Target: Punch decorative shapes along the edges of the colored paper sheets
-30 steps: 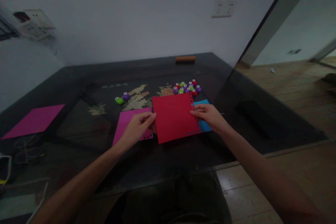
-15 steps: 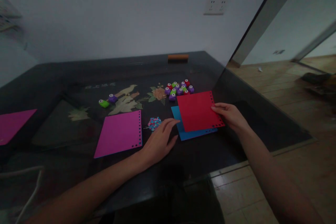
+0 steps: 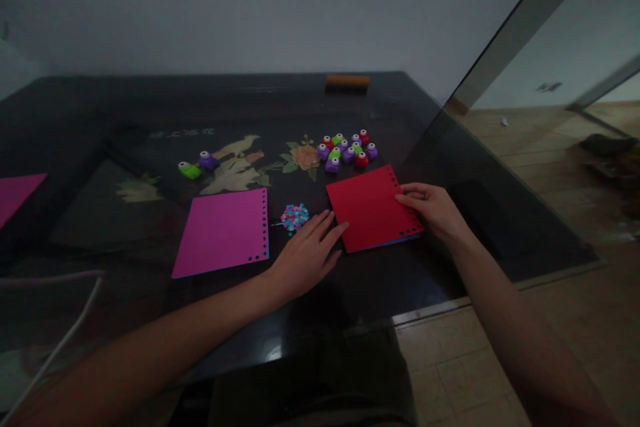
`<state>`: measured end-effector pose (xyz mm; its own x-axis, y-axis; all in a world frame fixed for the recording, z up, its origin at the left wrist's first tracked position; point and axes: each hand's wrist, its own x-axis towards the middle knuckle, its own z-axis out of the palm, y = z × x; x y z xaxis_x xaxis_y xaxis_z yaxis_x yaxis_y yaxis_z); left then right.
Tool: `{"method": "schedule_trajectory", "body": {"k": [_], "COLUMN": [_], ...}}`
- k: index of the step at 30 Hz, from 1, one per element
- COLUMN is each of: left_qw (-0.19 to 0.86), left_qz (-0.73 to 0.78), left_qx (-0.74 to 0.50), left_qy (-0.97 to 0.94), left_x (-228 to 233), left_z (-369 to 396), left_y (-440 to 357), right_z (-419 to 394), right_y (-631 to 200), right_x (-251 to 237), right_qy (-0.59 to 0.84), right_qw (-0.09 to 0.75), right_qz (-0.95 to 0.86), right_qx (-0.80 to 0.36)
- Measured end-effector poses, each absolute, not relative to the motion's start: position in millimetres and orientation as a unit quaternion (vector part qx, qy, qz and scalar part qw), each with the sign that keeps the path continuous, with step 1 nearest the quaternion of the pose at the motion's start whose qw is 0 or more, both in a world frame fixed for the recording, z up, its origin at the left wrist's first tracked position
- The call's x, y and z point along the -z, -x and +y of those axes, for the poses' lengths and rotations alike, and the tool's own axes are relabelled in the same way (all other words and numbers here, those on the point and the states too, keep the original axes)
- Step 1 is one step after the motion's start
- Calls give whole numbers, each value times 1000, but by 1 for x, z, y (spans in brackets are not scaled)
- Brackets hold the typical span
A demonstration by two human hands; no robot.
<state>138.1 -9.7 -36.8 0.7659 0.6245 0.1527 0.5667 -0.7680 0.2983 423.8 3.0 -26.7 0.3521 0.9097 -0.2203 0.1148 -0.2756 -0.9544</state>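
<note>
A red sheet of paper (image 3: pixel 367 210) with holes punched along its right and lower right edges lies over a blue sheet (image 3: pixel 407 238); only a thin blue strip shows below. My right hand (image 3: pixel 433 210) pinches the red sheet at its right edge, thumb and fingers together. My left hand (image 3: pixel 307 253) rests with fingers stretched out, its index fingertip at the red sheet's left edge. Just beyond that hand is a small pile of blue, pink and red paper dots (image 3: pixel 295 217). To the left lies a magenta sheet (image 3: pixel 223 230) with punched holes, a blue edge beneath it.
Several small craft punches (image 3: pixel 345 150) in red, green and purple cluster behind the red sheet. A green punch (image 3: pixel 189 170) and a purple punch (image 3: pixel 207 161) sit left. Another magenta sheet (image 3: pixel 17 193) lies far left. A brown roll (image 3: pixel 347 81) is at the dark table's (image 3: pixel 250 103) back.
The red sheet has come down and left, now covering nearly all of the blue one. My left fingertips have reached its left edge. The view has tilted down.
</note>
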Motion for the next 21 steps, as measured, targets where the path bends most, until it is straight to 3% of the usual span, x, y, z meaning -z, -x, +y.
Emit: {"method": "schedule_trajectory", "body": {"k": [15, 21], "left_qw": [116, 111], "left_qz": [312, 307], "left_qx": [-142, -136], "left_qy": [-932, -935], "left_x": [40, 40], "left_z": [-10, -10], "left_y": [-137, -138], "right_z": [0, -4], "right_y": [-426, -430], "right_x": [28, 23], "right_qy": [690, 699], "right_qw": [439, 412], "right_qz": [-426, -488], "right_qx": [-388, -323]}}
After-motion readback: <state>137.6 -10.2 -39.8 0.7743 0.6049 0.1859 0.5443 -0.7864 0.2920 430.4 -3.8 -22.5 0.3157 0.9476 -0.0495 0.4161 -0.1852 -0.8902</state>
